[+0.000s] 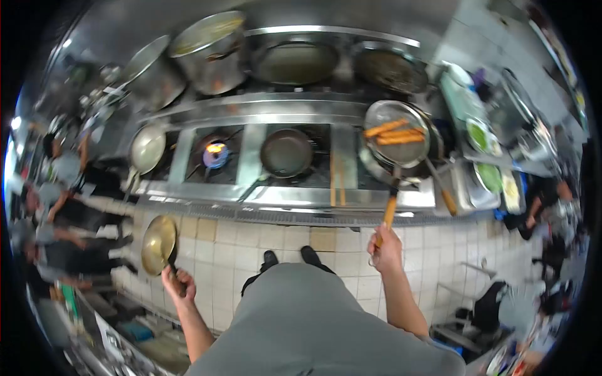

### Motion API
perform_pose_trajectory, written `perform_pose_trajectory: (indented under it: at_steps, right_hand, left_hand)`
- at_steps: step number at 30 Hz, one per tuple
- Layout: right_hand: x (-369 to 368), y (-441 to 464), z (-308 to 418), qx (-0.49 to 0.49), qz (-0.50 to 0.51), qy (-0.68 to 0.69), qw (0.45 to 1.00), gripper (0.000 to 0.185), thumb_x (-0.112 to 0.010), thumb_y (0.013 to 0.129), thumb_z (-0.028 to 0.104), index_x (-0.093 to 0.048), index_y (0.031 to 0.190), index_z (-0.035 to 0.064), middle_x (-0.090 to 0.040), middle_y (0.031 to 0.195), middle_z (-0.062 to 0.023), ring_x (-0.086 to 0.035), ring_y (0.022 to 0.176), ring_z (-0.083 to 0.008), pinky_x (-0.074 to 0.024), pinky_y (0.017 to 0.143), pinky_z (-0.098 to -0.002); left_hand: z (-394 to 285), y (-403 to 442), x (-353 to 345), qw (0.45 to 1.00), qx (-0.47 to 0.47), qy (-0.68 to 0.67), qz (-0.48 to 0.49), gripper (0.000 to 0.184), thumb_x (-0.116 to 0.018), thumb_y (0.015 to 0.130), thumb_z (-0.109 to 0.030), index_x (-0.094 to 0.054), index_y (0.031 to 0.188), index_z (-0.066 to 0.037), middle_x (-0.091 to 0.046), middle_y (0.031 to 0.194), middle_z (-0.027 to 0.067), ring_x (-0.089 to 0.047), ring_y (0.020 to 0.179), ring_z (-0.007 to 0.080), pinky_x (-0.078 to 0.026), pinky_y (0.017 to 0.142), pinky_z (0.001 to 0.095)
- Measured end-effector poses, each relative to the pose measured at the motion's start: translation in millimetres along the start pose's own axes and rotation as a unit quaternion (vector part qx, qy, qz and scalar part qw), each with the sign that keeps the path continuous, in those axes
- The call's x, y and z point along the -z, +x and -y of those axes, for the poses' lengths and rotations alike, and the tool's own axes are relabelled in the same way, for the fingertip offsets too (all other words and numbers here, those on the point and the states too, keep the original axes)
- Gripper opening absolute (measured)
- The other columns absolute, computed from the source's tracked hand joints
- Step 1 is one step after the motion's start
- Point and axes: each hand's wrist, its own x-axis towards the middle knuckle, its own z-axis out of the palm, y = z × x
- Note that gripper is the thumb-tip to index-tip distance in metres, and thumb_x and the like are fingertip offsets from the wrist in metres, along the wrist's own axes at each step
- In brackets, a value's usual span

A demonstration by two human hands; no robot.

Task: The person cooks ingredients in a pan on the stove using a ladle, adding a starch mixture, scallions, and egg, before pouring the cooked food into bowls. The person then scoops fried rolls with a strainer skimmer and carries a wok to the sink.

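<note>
My left hand [178, 284] is wrapped round the dark handle of a frying pan [158, 244], held out over the floor to the left of my body. The pan's inside looks golden and bare. My right hand [386, 248] grips the wooden handle of a strainer [411, 119], whose round mesh bowl is over the right end of the stove. Several long golden-brown fried sticks [401, 136] lie in it. Under and around it are a dark pan rim and a metal bowl, partly hidden. Another wooden-handled tool [446, 199] rests beside it.
On the stove [251, 193] are a lit burner [216, 155], a dark pan [286, 153], a pale pan [148, 149] and long chopsticks [337, 182]. Tall pots [210, 56] and wide pans [298, 64] stand behind. Green food trays [488, 178] sit right. Several people stand at both sides.
</note>
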Motion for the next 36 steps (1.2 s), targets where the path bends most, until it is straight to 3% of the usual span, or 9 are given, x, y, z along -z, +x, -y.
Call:
perform_pose_trajectory:
  at_steps: [2,11,14,19,21,24,29,30,36]
  right_hand:
    - [-13.4,-18.9,-8.0,0.003,0.0,-0.031,1.0,0.027,-0.057,0.104,0.034,-0.055,0.101,0.0073,-0.056,0.069,-0.0056,-0.052,0.052,-0.0171,-0.0424,0.047,-0.0303]
    - [-38.9,-38.5,18.7,-0.039,0.049,-0.048,0.997,0.029,-0.052,0.106,0.036,-0.054,0.101,0.0074,-0.055,0.069,-0.0048,-0.052,0.049,-0.0161,-0.0393,0.043,-0.0288]
    - [-22.4,-28.3,34.3,-0.015,0.048,0.032,0.998,0.028,-0.053,0.105,0.036,-0.051,0.103,0.0078,-0.056,0.07,-0.0056,-0.052,0.048,-0.0178,-0.0397,0.044,-0.0302]
    - [-45.8,-64.1,32.8,-0.056,0.025,-0.064,0.996,0.029,-0.054,0.105,0.035,-0.051,0.106,0.007,-0.053,0.066,-0.0046,-0.05,0.045,-0.0161,-0.0397,0.042,-0.03]
    - [-28.1,-39.0,28.7,-0.003,-0.009,-0.072,0.997,0.029,-0.054,0.104,0.037,-0.052,0.105,0.0081,-0.055,0.067,-0.0042,-0.052,0.046,-0.016,-0.0389,0.041,-0.0289]
    - [-35.9,-46.4,25.0,-0.012,0.018,-0.125,0.992,0.025,-0.054,0.104,0.033,-0.051,0.101,0.0087,-0.057,0.071,-0.0051,-0.053,0.047,-0.017,-0.0424,0.045,-0.0303]
    - [-15.2,-20.3,-3.6,0.012,0.014,-0.108,0.994,0.022,-0.056,0.103,0.029,-0.05,0.101,0.0082,-0.059,0.074,-0.0056,-0.06,0.057,-0.0187,-0.0458,0.05,-0.032]
    - [-30.9,-39.2,10.6,-0.031,0.103,-0.099,0.989,0.021,-0.056,0.104,0.029,-0.051,0.101,0.0087,-0.059,0.074,-0.0048,-0.061,0.059,-0.0189,-0.0469,0.054,-0.0327]
    - [-16.1,-23.0,13.2,-0.064,0.095,-0.058,0.992,0.017,-0.054,0.105,0.024,-0.052,0.103,0.0072,-0.062,0.081,-0.0085,-0.066,0.069,-0.0234,-0.0489,0.06,-0.0353]
  left_hand:
    - [4.3,3.2,8.5,0.996,0.034,-0.046,0.073,0.037,-0.069,0.09,-0.029,-0.041,0.073,-0.012,-0.038,0.059,-0.0031,-0.044,0.048,0.0099,-0.042,0.043,0.0235]
    - [8.4,9.7,8.0,0.993,0.088,-0.049,0.064,0.036,-0.071,0.088,-0.032,-0.044,0.075,-0.011,-0.041,0.063,-0.0028,-0.046,0.051,0.0094,-0.045,0.047,0.0236]
    - [15.4,3.8,6.0,0.997,0.056,-0.037,0.044,0.036,-0.071,0.088,-0.034,-0.046,0.077,-0.011,-0.042,0.063,-0.0023,-0.046,0.05,0.0093,-0.044,0.046,0.0236]
    - [10.5,7.1,16.5,0.997,0.038,-0.021,0.064,0.036,-0.071,0.087,-0.035,-0.048,0.078,-0.01,-0.043,0.063,-0.0018,-0.046,0.05,0.0098,-0.045,0.046,0.0237]
    - [14.5,8.4,17.9,0.996,0.063,-0.038,0.047,0.036,-0.071,0.087,-0.035,-0.048,0.078,-0.01,-0.044,0.063,-0.0017,-0.047,0.05,0.0099,-0.046,0.046,0.0236]
    - [20.5,-2.1,10.6,0.997,0.006,-0.037,0.06,0.037,-0.071,0.087,-0.035,-0.047,0.075,-0.01,-0.045,0.062,-0.0014,-0.047,0.049,0.0103,-0.046,0.045,0.0234]
    - [23.6,-0.2,14.0,0.998,0.042,-0.042,0.018,0.037,-0.071,0.087,-0.034,-0.047,0.074,-0.01,-0.044,0.061,-0.0019,-0.046,0.047,0.0108,-0.044,0.043,0.0229]
    - [25.6,-2.2,12.5,0.998,0.03,-0.037,0.035,0.036,-0.072,0.085,-0.035,-0.049,0.077,-0.008,-0.042,0.061,-0.0047,-0.045,0.048,0.0085,-0.04,0.043,0.0222]
    - [31.4,-4.1,19.7,0.995,0.066,-0.042,0.054,0.034,-0.07,0.088,-0.033,-0.047,0.074,-0.013,-0.042,0.058,-0.0029,-0.046,0.047,0.01,-0.041,0.042,0.0228]
